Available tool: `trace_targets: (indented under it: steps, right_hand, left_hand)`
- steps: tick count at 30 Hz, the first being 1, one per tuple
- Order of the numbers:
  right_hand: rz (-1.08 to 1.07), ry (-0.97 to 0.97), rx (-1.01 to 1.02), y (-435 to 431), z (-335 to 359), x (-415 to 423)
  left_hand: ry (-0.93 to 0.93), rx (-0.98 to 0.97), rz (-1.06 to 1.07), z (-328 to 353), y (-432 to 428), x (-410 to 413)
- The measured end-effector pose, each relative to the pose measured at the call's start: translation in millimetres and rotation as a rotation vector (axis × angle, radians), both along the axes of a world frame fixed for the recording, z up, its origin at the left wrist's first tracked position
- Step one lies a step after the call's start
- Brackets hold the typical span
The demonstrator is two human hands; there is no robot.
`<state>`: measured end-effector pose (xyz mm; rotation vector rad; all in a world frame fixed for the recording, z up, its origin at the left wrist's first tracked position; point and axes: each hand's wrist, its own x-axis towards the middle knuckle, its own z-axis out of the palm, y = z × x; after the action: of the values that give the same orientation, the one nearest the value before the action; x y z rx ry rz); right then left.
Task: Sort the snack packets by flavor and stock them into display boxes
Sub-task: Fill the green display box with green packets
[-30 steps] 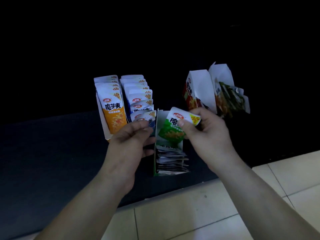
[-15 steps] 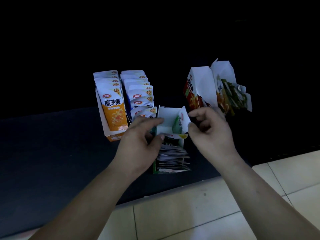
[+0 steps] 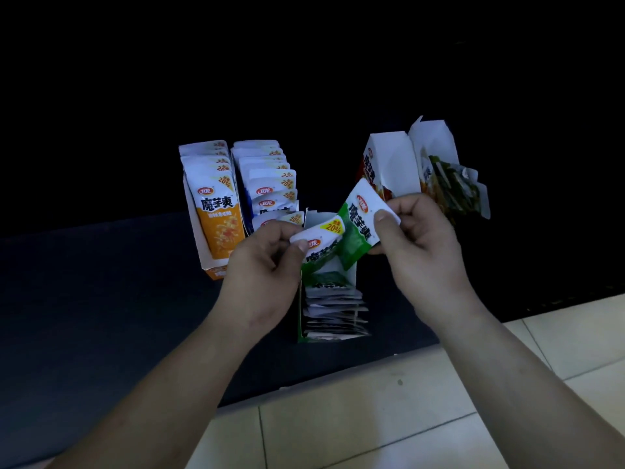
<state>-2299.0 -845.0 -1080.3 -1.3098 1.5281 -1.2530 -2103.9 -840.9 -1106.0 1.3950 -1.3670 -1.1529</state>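
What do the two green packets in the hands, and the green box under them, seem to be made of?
The left packet and right packet, pinched by the left hand and right hand, look like glossy plastic film: they bend softly and show sheen. The green box seems thin matte cardboard, white inside, with stiff folded walls.

One view only: wide-angle head cam, sitting at the person's eye point, looking forward and down. It's working close in: both forearms are entering from the bottom edge, left hand [image 3: 267, 265] and right hand [image 3: 419, 245] landing near centre, a green packet [image 3: 358, 221] in each. Display boxes [image 3: 395, 164] are sitting just beyond; tiled floor [image 3: 372, 418] is filling the bottom right.
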Motion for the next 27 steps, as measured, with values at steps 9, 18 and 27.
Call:
trace_targets:
  steps: [9,18,27]
  right_hand:
    - [0.093,0.077,-0.076,-12.4,14.0,6.4]
    - [-0.004,-0.064,0.05,-2.9,11.5,15.9]
    - [0.014,-0.102,0.041,3.2,17.0,9.9]
  left_hand:
    - [-0.18,-0.104,-0.293,7.0,-20.1,5.6]
    - [-0.254,-0.214,-0.137,14.7,-4.2,1.6]
    - [0.15,-0.172,-0.03,14.1,-4.6,-4.4]
